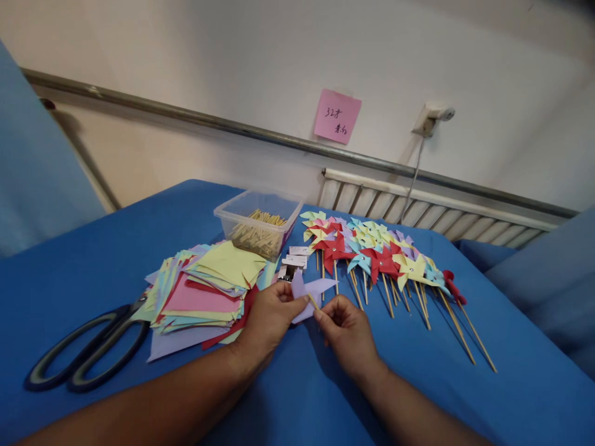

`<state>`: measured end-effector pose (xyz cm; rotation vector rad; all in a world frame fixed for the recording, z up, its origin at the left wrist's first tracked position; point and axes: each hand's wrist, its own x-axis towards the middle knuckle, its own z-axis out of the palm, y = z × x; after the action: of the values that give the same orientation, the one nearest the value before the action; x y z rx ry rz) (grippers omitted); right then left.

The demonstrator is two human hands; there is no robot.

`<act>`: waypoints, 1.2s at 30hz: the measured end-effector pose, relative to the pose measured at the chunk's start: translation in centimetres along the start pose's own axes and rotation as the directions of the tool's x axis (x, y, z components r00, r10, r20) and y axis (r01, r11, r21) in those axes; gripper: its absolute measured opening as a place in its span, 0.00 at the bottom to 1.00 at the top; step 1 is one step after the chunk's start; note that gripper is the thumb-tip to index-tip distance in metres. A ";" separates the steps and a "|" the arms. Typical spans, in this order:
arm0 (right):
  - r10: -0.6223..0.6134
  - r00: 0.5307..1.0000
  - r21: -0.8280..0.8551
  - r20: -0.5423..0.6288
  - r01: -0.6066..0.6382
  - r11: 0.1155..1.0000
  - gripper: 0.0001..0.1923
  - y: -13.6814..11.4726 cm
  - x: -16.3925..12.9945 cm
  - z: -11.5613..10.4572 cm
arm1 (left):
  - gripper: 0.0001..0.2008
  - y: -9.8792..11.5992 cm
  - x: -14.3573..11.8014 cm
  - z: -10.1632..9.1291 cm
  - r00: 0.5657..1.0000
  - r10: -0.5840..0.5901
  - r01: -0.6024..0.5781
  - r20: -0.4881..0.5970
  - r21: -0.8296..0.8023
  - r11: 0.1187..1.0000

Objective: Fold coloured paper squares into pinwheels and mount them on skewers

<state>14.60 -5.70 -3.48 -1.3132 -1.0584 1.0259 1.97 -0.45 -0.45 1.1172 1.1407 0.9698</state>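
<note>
My left hand [269, 319] pinches a folded lilac paper piece [310, 291] between thumb and fingers, closed on its lower left edge; my right hand [346, 328] is closed too, fingertips pinched on a thin wooden stick [313, 303] whose upper end touches the lilac paper. Both hands hover just above the blue-covered counter [93, 272], meeting at the paper. Using the lilac paper as landmark: just left of it lies a fanned stack of coloured paper squares [209, 288], yellow, pink, red, lilac, partly under my left hand's knuckles. Further left of it, well apart, black-handled scissors [88, 350] lie flat, blades tucked under the stack. Behind it, toward the wall, sits a clear plastic tub [258, 220] with wooden sticks inside. Directly behind it, touching range, are small white packs [295, 260]; contents too small to tell. Right of it and behind, a row of finished paper pinwheels [376, 254] lies flat on the counter, heads toward the wall, sticks pointing toward me and right. Far behind it on the wall a pink sticky note [337, 116] with handwriting, and right of that a white wall socket [432, 118] with cable hanging down to a radiator [441, 214].
</note>
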 end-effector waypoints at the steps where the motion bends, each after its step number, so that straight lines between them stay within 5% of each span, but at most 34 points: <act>1: -0.004 1.000 -0.002 0.000 0.004 1.000 0.11 0.1 0.0 0.0 | 0.12 0.0 0.0 0.0 1.000 0.000 0.000 0.007 -0.003 1.000; 11: -0.036 0.999 -0.016 0.016 0.036 0.999 0.11 -0.3 -0.3 -0.1 | 0.13 -0.5 0.3 -0.2 0.999 0.014 -0.014 0.029 0.000 1.000; 20: 0.087 0.990 0.103 0.109 -0.098 0.990 0.18 0.0 0.4 -0.1 | 0.12 -0.3 0.3 -0.1 0.999 -0.030 0.031 0.022 -0.033 0.999; 36: 0.138 0.979 0.134 0.149 -0.158 0.978 0.19 -0.8 0.6 -0.2 | 0.13 -0.1 0.4 0.0 0.999 -0.047 0.048 0.021 -0.021 0.999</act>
<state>14.90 -5.19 -2.67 -1.2301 -0.9794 1.2982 2.04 -0.05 -0.67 1.0758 1.1332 0.9299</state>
